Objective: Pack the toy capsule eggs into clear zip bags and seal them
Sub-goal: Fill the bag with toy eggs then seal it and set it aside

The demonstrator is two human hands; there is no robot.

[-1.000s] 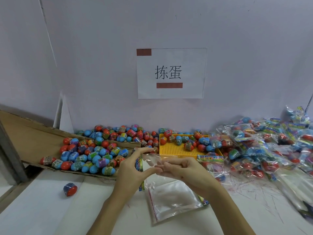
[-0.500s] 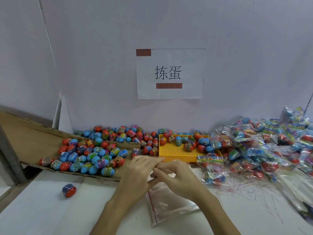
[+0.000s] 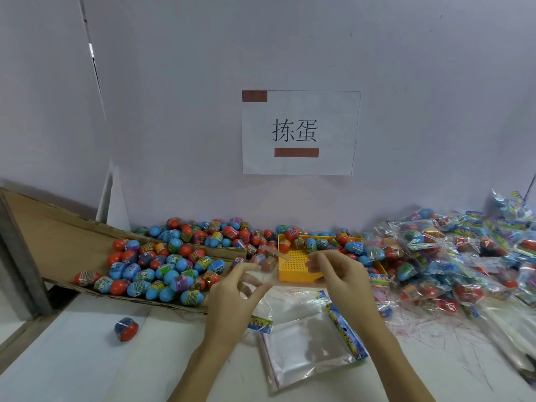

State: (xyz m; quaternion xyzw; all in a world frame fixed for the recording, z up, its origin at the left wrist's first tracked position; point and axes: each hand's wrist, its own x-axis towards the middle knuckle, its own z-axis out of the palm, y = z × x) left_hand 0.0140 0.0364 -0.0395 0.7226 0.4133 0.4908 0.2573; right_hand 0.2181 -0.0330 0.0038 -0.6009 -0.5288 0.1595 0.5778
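My left hand (image 3: 232, 291) pinches a clear zip bag (image 3: 262, 271) by its top edge, held up over the table. The bag's colourful header strip (image 3: 260, 324) hangs below my fingers. My right hand (image 3: 342, 274) is a short way to the right of the bag, fingers loosely curled and apart, with a visible gap to the bag's edge. A pile of red and blue capsule eggs (image 3: 162, 268) lies on a cardboard sheet at the left. One loose egg (image 3: 126, 329) sits alone on the white table.
A stack of flat clear bags (image 3: 304, 349) lies under my hands. A yellow perforated tray (image 3: 295, 268) with several eggs stands behind them. Packed bags (image 3: 449, 256) are heaped at the right. A paper sign (image 3: 298, 132) hangs on the wall.
My hands, pressed together on the bag's top edge before, have moved apart. The right hand has come off the bag, and the left still holds it.
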